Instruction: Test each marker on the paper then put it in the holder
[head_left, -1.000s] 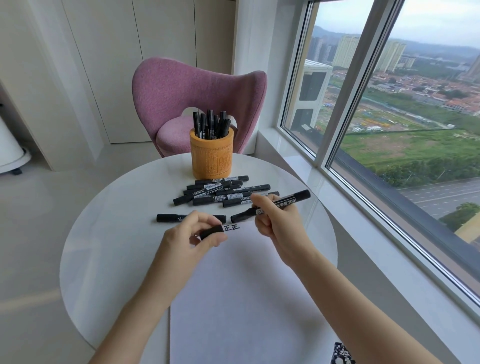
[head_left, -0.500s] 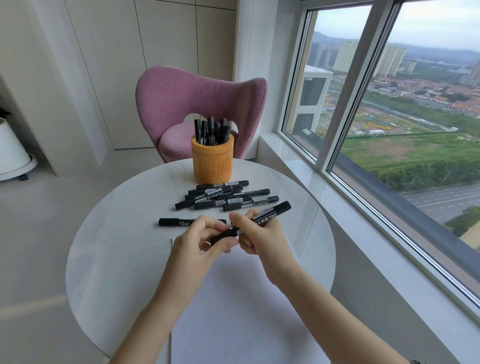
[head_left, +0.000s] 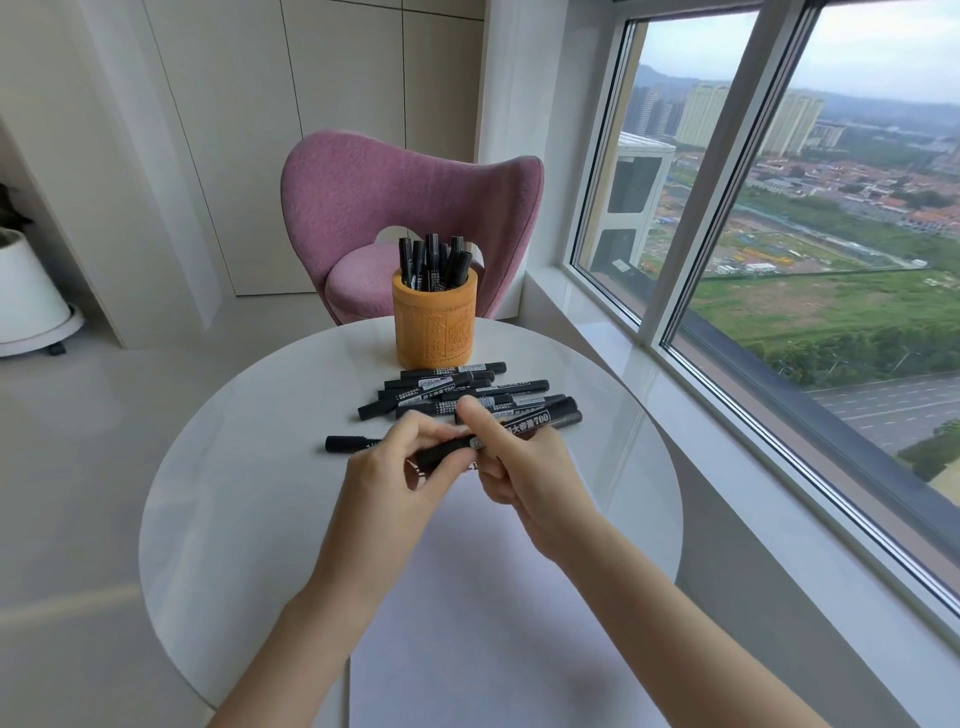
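Left grip (head_left: 395, 467) pinches marker (head_left: 524, 418) cap end, right grip (head_left: 524, 467) curls round barrel, front of holder (head_left: 434, 322). Guessing cap goes on before drop-in.

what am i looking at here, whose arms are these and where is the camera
There is no machine here: one wide-angle camera sits on a person's head, looking forward and down, so both bare arms are the wearer's own. The left hand and right hand together hold one black marker over a white sheet of paper; the left pinches its cap end, the right grips the barrel. On the round white table lie a loose pile of markers, a lone marker to its left, and an orange holder with more markers standing in it. Behind are a pink chair and a large window.
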